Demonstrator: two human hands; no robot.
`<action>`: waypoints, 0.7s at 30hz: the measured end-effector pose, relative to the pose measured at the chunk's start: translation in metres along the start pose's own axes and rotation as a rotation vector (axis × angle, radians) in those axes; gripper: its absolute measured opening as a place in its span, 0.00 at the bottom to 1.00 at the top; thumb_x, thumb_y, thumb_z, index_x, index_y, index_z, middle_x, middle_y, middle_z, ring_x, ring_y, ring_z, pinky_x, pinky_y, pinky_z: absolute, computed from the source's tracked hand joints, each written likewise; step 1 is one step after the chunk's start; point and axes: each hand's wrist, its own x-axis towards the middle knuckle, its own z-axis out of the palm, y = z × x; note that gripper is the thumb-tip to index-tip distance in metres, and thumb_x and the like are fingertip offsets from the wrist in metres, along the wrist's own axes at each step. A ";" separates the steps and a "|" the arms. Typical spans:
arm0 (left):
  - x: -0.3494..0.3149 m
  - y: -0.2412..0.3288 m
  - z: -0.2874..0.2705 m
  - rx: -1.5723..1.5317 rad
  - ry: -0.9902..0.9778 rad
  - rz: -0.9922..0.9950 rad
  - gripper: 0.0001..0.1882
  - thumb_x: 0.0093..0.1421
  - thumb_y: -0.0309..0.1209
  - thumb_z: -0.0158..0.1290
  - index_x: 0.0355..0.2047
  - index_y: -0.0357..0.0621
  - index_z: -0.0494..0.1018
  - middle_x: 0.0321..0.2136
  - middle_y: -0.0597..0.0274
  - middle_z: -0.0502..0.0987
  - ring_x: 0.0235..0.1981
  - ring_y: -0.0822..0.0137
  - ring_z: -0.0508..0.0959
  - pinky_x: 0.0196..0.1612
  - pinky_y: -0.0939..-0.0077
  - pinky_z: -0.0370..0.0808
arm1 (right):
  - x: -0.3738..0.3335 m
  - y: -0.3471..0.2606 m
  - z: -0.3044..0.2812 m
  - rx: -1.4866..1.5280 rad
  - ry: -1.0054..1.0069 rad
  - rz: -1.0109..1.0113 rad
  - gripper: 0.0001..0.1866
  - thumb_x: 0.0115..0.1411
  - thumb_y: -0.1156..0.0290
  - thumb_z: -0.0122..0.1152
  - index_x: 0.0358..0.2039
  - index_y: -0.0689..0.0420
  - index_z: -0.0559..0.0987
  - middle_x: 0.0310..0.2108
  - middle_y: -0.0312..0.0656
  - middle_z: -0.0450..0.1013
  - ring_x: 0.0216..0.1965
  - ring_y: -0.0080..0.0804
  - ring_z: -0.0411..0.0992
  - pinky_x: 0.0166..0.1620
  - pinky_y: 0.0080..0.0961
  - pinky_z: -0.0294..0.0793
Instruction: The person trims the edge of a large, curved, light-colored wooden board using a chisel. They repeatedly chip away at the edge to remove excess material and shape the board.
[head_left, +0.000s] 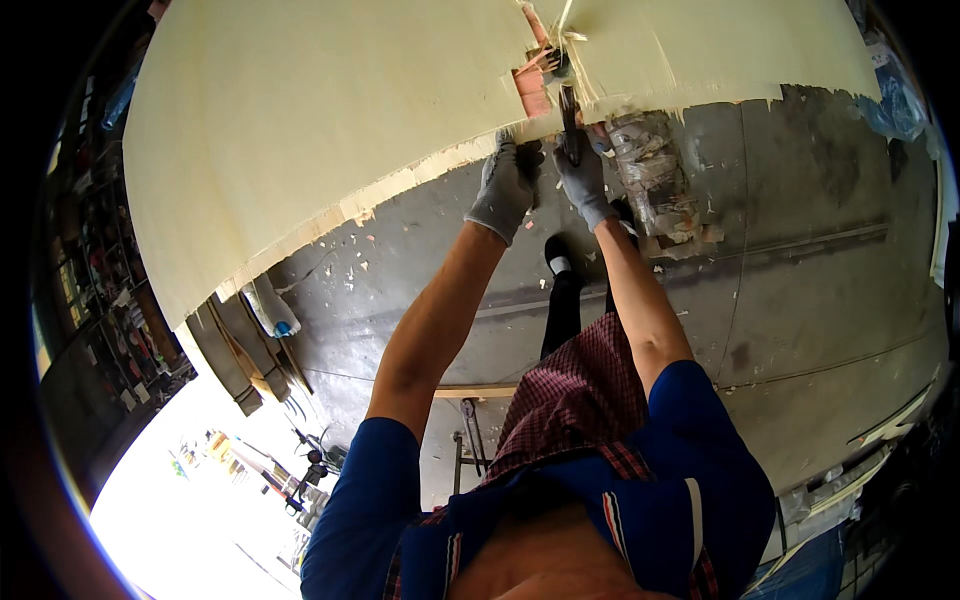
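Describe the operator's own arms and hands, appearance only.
The left hand and right hand wear grey work gloves, with cuffs ending around the wrists; the left glove looks darker about the fingers. Forearms are bare. Short blue sleeves cover the upper arms. No cables visible on either arm.

The panel lies before the left hand and right hand, a bundle right of both.

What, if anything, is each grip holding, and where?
Right grip: dark tool, by its near end. Left grip: at the edge of the pale sheet; hold unclear.
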 end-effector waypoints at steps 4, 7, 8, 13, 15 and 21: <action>0.009 0.004 -0.012 0.026 0.020 -0.052 0.19 0.63 0.52 0.48 0.36 0.50 0.74 0.28 0.68 0.77 0.27 0.69 0.74 0.30 0.75 0.73 | -0.015 -0.031 -0.024 0.596 -0.384 0.429 0.09 0.55 0.69 0.59 0.35 0.57 0.72 0.23 0.32 0.67 0.23 0.22 0.65 0.28 0.21 0.65; -0.005 0.010 0.000 0.116 0.047 -0.074 0.19 0.63 0.52 0.48 0.36 0.50 0.73 0.26 0.69 0.74 0.27 0.71 0.71 0.30 0.77 0.71 | -0.022 -0.108 -0.047 1.370 -0.607 0.915 0.07 0.57 0.71 0.55 0.35 0.59 0.72 0.24 0.32 0.62 0.24 0.21 0.61 0.21 0.20 0.62; -0.007 0.011 0.004 0.120 0.009 -0.063 0.20 0.63 0.52 0.48 0.35 0.49 0.73 0.26 0.69 0.74 0.27 0.72 0.71 0.30 0.78 0.71 | -0.035 -0.095 -0.036 2.177 -0.849 0.993 0.11 0.60 0.71 0.52 0.42 0.61 0.71 0.25 0.30 0.56 0.24 0.20 0.56 0.18 0.16 0.56; -0.001 0.009 0.003 0.031 0.021 0.002 0.19 0.62 0.50 0.50 0.34 0.47 0.73 0.26 0.67 0.74 0.25 0.72 0.71 0.28 0.83 0.72 | -0.130 -0.104 -0.070 1.240 -0.579 1.077 0.17 0.56 0.71 0.56 0.46 0.58 0.70 0.29 0.35 0.68 0.27 0.26 0.69 0.20 0.15 0.66; -0.002 0.006 -0.004 0.010 0.052 -0.010 0.18 0.61 0.49 0.51 0.34 0.47 0.73 0.26 0.67 0.74 0.24 0.72 0.71 0.28 0.83 0.73 | -0.149 -0.085 -0.063 0.756 -0.427 1.087 0.19 0.53 0.75 0.58 0.47 0.59 0.70 0.31 0.40 0.73 0.31 0.30 0.74 0.21 0.17 0.69; -0.016 0.009 0.016 0.033 0.051 0.009 0.19 0.64 0.49 0.49 0.30 0.47 0.73 0.23 0.66 0.75 0.21 0.73 0.72 0.26 0.79 0.74 | -0.089 -0.062 -0.047 0.204 -0.149 0.436 0.23 0.46 0.77 0.56 0.47 0.60 0.69 0.30 0.35 0.65 0.29 0.23 0.67 0.26 0.23 0.69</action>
